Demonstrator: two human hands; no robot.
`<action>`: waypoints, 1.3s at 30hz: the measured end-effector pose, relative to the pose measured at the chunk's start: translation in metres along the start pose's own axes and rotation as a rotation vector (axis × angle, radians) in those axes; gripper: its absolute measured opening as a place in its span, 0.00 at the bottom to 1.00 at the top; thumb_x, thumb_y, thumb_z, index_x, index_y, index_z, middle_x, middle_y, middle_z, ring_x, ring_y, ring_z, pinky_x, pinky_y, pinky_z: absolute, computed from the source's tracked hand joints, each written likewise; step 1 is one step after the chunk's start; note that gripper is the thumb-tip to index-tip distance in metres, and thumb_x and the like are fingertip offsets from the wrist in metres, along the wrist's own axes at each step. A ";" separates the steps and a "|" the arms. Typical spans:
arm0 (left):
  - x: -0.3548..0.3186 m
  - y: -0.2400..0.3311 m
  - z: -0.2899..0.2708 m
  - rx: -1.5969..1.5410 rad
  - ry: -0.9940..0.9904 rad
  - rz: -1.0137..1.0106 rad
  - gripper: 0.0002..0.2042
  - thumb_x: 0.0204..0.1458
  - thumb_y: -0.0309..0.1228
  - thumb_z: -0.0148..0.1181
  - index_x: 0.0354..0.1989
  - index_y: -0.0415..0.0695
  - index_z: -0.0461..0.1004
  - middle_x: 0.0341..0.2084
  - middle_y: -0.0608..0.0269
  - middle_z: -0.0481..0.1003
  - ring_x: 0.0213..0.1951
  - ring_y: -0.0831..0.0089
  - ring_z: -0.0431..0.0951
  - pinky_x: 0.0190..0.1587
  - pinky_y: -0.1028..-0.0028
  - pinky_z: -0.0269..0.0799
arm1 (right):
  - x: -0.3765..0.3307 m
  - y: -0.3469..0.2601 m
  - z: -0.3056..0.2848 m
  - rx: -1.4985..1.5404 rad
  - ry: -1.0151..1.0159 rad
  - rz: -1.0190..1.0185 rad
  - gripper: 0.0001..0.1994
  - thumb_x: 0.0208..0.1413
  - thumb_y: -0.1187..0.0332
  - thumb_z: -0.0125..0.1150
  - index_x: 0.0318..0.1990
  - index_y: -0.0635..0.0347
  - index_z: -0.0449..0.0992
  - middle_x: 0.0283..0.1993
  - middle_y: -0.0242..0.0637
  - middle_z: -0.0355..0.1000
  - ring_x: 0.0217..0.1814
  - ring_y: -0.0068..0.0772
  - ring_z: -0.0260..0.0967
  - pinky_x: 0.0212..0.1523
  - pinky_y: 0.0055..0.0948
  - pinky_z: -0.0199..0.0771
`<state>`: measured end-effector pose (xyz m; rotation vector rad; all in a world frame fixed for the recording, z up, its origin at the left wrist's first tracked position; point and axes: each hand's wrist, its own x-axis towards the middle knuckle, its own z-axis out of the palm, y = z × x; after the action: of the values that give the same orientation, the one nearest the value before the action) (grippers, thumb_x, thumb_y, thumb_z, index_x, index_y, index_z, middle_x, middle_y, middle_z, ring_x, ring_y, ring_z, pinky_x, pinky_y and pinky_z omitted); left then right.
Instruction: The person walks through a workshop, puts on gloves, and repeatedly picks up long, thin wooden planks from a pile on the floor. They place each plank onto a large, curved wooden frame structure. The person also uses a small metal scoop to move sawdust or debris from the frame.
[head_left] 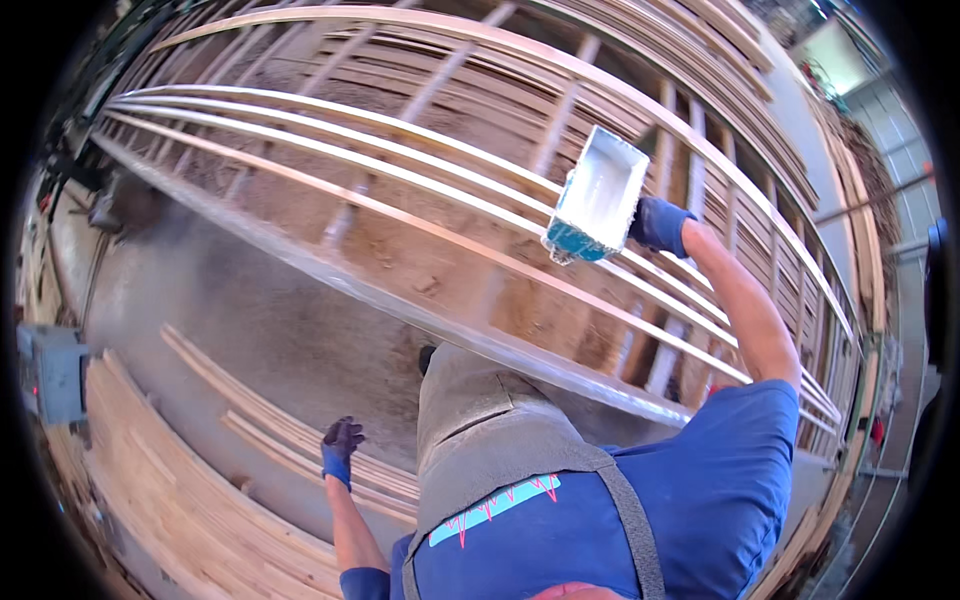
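My right hand [661,226], in a blue and dark glove, is closed on the side of a rectangular container [612,190]. Its inside is coated white, and the blue-green outside carries white smears and drips along the lower edge. The container is held tilted above several long wooden strips [400,166], some with white upper edges, lying across the rack. Down at my left side, my gloved left hand [342,446] hangs with loosely bent fingers apart and nothing visible in it. Behind it lie strips of wood on the floor.
A long metal rail [300,257] edges the rack in front of my legs. Wooden boards [180,490] are stacked at lower left, near a grey box [54,372]. Crossbars [440,85] support the strips, with more timber [700,35] beyond.
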<state>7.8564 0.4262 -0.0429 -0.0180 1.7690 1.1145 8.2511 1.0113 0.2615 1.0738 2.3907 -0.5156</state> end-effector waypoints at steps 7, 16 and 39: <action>-0.105 -0.281 0.080 -0.263 0.034 -0.396 0.17 0.55 0.44 0.54 0.48 0.49 0.72 0.33 0.57 0.79 0.30 0.67 0.78 0.28 0.65 0.70 | -0.089 0.097 0.036 -0.092 0.106 -0.323 0.15 0.57 0.59 0.52 0.40 0.63 0.76 0.29 0.46 0.75 0.28 0.38 0.73 0.33 0.35 0.74; -0.365 -0.439 0.323 -0.092 0.248 -0.535 0.21 0.56 0.47 0.51 0.54 0.51 0.68 0.43 0.57 0.78 0.37 0.61 0.78 0.37 0.59 0.66 | -0.265 0.303 0.141 0.262 0.036 -0.083 0.17 0.58 0.55 0.52 0.37 0.62 0.76 0.23 0.39 0.74 0.22 0.31 0.72 0.24 0.32 0.71; -0.757 -0.786 0.781 -0.026 0.184 -0.452 0.21 0.56 0.46 0.51 0.56 0.51 0.68 0.44 0.57 0.78 0.37 0.62 0.79 0.37 0.62 0.68 | -0.745 0.766 0.343 0.194 0.038 -0.005 0.17 0.57 0.56 0.52 0.40 0.61 0.77 0.37 0.48 0.77 0.36 0.42 0.76 0.40 0.37 0.74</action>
<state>9.1729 0.1655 -0.0622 -0.5251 1.7916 0.8229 9.3644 0.8725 0.2810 1.1682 2.4154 -0.7478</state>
